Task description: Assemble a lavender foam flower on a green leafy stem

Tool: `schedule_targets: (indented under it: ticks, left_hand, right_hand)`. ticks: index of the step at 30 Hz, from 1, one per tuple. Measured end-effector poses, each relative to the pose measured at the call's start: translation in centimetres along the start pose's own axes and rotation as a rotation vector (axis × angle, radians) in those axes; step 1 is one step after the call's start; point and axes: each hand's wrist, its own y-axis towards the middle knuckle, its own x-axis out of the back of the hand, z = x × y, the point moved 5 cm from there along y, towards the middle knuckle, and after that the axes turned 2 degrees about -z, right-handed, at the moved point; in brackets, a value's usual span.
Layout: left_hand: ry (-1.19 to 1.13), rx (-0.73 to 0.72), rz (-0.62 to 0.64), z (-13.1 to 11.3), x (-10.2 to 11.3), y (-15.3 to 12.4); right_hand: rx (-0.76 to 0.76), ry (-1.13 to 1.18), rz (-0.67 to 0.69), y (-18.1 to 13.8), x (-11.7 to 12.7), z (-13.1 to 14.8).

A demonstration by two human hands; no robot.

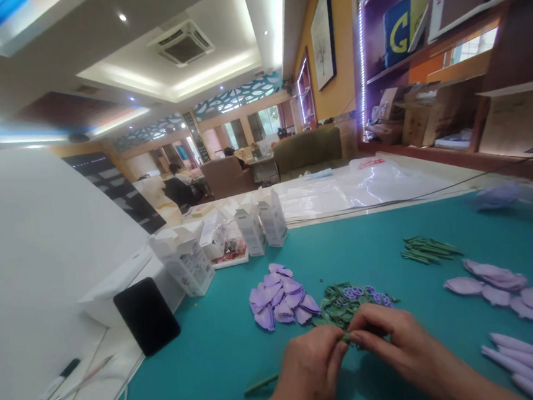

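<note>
A person's left hand (311,361) and right hand (395,338) meet closest to the camera, low over a teal tabletop (202,380), the thumb and fingers of each pinched around a small green piece (346,337) held between them; its far details are hidden by the grip. A green stem (261,384) juts out beside the left hand, though whether that hand grips it cannot be told. Just beyond the fingertips sits a heap of green leaves (336,303), with purple rings (355,292) on its far side. Close by to the left, lilac petals (279,298) lie piled over one another. To the right, a loose bundle of green sticks (429,249) lies farther back, with pale petals (500,285) nearer the camera and slender lilac pieces (523,358) at the lower corner. On the left, a dark tablet (146,316) lies at the teal edge, near a black-capped pen (54,386). Upright white cartons (272,218) stand toward the back, beside a shallow tray (232,262) of small items. Behind them, clear plastic sheeting (335,194) covers a pale surface, and cardboard boxes (516,119) fill a shelf at right.
</note>
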Motion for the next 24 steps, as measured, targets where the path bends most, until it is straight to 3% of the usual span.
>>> schedule_targets:
  ticks: [9,14,24]
  left_hand:
    - [-0.034,0.060,0.019,0.12,0.05,0.04]
    - [0.058,0.143,0.065,0.17,0.37,0.18]
    - [0.167,0.066,0.088,0.30,0.09,0.09]
  right_hand:
    - [0.035,-0.006,-0.019,0.00,0.11,0.31]
    - [0.051,-0.024,-0.036,0.04,0.25,0.48]
    - [0.165,-0.124,-0.010,-0.10,0.15,0.19]
